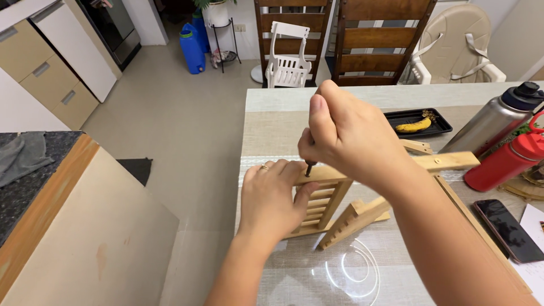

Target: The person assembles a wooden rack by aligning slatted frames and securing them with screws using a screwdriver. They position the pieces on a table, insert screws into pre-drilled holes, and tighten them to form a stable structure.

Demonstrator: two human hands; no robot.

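Pale bamboo, smooth and square-edged, makes up the slatted rack (331, 198) lying on the tabletop (266, 119), its long top rail running left to right and rising slightly toward the right, its short rungs stacked below like a ladder. A notched side piece (354, 218) leans out toward the near edge. The left hand (272, 198), a ring on one finger, presses flat on the rack's left end, its grip wrapped over the frame. Just above, the right hand (345, 136) has its grip clenched around a screwdriver (309, 168), whose dark shaft stands nearly upright with its tip down on the top rail. Woven striped matting under glass covers the tabletop. To the right lie a dark phone (507, 229), a red bottle (504, 161) and a steel bottle (493, 122), both tipped leftward. Farther back a black tray (445, 122) holds a banana (413, 126).
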